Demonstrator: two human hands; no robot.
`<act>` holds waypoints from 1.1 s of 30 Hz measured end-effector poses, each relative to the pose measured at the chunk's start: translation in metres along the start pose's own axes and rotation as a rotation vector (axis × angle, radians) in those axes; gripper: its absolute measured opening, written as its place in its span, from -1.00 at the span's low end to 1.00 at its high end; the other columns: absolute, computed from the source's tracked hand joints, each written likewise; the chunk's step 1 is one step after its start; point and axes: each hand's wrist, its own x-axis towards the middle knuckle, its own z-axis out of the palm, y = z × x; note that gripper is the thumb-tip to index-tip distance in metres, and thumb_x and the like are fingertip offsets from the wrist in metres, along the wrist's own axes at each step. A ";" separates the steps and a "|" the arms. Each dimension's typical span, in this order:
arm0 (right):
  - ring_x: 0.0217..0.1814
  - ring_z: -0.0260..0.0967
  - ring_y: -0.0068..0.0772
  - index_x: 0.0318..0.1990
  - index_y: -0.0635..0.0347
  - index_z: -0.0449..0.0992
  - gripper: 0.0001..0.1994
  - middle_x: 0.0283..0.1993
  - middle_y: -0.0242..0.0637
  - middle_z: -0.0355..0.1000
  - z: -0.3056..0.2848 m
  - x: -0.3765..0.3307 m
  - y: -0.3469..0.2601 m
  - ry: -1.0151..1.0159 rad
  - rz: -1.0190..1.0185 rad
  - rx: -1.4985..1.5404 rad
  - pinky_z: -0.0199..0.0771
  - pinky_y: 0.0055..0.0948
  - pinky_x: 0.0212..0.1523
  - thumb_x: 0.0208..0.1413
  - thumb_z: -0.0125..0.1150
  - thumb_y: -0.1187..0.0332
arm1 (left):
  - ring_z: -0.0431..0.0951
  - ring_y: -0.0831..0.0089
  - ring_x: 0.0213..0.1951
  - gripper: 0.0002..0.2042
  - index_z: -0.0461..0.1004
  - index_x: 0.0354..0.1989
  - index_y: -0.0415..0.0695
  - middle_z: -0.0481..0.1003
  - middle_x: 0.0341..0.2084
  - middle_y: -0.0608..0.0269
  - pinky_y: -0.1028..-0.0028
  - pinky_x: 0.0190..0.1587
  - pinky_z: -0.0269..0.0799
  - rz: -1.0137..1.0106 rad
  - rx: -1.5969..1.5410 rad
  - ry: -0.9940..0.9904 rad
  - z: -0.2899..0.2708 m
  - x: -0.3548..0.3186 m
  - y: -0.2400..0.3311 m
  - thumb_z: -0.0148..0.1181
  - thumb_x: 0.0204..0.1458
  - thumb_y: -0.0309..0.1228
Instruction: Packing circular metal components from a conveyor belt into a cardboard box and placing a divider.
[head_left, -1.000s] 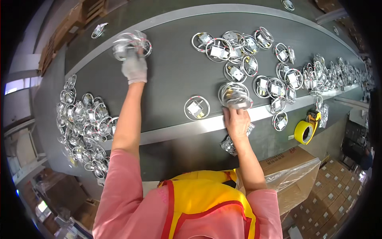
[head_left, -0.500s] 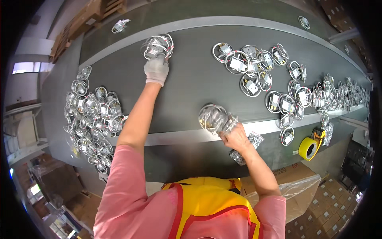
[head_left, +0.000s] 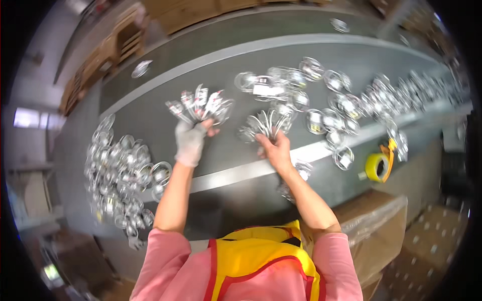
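Observation:
My left hand [head_left: 191, 141], in a white glove with bare fingertips showing, is closed around a fanned bunch of coiled cables in clear bags [head_left: 201, 103]. They stand up above the dark belt, blurred, with red and white bits along their tops. To its right, my bare right hand [head_left: 275, 149] pinches a second fan of bagged coiled cables [head_left: 265, 123] between thumb and fingers. The two bunches are apart, a short gap between them. Motion blur hides how many cables each hand has.
A heap of bagged coils [head_left: 118, 175] lies at the left. More loose coils [head_left: 331, 108] spread over the belt [head_left: 226, 165] toward the right. A yellow tape dispenser [head_left: 377, 166] sits at the right front edge, above a cardboard box [head_left: 376, 220]. Single coils lie beyond the far rail [head_left: 271, 42].
My left hand has drawn back toward me with its bunch, now fanned out. My right hand has moved farther over the belt, its bunch now upright and spread. The view has shifted.

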 end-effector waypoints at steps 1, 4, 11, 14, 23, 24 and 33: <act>-0.65 0.36 -0.48 -0.28 0.30 0.39 -0.79 -0.50 -0.28 0.42 -0.020 -0.010 -0.018 0.025 0.246 0.412 0.34 -0.55 -0.67 -0.03 0.22 0.39 | 0.38 0.54 -0.57 -0.87 0.34 -0.29 -0.28 0.41 -0.50 0.22 0.45 -0.42 0.48 0.007 0.005 -0.040 0.010 -0.008 0.005 0.03 -0.04 -0.67; -0.66 0.35 -0.50 -0.28 0.30 0.35 -0.85 -0.48 -0.28 0.40 -0.091 -0.073 -0.038 0.242 0.188 0.527 0.31 -0.61 -0.71 0.00 0.15 0.48 | 0.38 0.54 -0.57 -0.84 0.31 -0.28 -0.27 0.39 -0.52 0.23 0.42 -0.39 0.50 -0.072 0.019 -0.193 0.063 -0.033 0.012 0.02 -0.05 -0.70; -0.66 0.34 -0.55 -0.22 0.27 0.29 -0.82 -0.48 -0.32 0.36 -0.258 -0.255 -0.022 1.064 -0.003 0.333 0.30 -0.69 -0.73 0.00 0.10 0.55 | 0.41 0.50 -0.57 -0.76 0.31 -0.26 -0.26 0.42 -0.49 0.19 0.48 -0.42 0.44 -0.314 -0.053 -0.822 0.242 -0.148 0.004 0.07 -0.12 -0.76; -0.68 0.32 -0.58 -0.21 0.26 0.28 -0.82 -0.48 -0.33 0.36 -0.312 -0.321 0.014 1.287 0.090 0.314 0.21 -0.70 -0.78 0.03 0.10 0.50 | 0.43 0.47 -0.57 -0.73 0.28 -0.26 -0.27 0.39 -0.43 0.14 0.45 -0.42 0.47 -0.433 -0.081 -1.077 0.315 -0.226 0.002 0.03 -0.16 -0.80; -0.70 0.36 -0.40 -0.15 0.38 0.21 -0.63 -0.39 -0.13 0.42 -0.356 -0.421 0.210 1.333 0.662 0.683 0.12 -0.61 -0.86 -0.06 0.22 0.42 | 0.49 0.09 -0.29 -0.73 0.41 -0.26 -0.26 0.49 -0.38 -0.07 0.32 -0.20 0.34 -0.033 0.755 -1.225 0.450 -0.390 -0.161 0.21 -0.15 -0.43; -0.70 0.35 -0.41 -0.15 0.38 0.22 -0.63 -0.39 -0.15 0.41 -0.352 -0.421 0.226 1.376 0.694 0.717 0.14 -0.61 -0.86 -0.07 0.22 0.44 | 0.47 0.02 -0.24 -0.72 0.40 -0.25 -0.27 0.49 -0.36 -0.10 0.30 -0.18 0.33 -0.048 1.020 -1.135 0.451 -0.395 -0.179 0.21 -0.14 -0.41; -0.60 0.36 -0.43 -0.07 0.33 0.10 -0.60 -0.33 -0.17 0.37 -0.338 -0.403 0.253 1.476 0.505 0.945 0.24 -0.57 -0.76 -0.03 0.14 0.52 | 0.53 0.25 -0.42 -0.69 0.33 -0.10 -0.19 0.48 -0.44 0.05 0.38 -0.42 0.40 -0.471 0.749 -0.843 0.444 -0.392 -0.277 0.15 -0.07 -0.50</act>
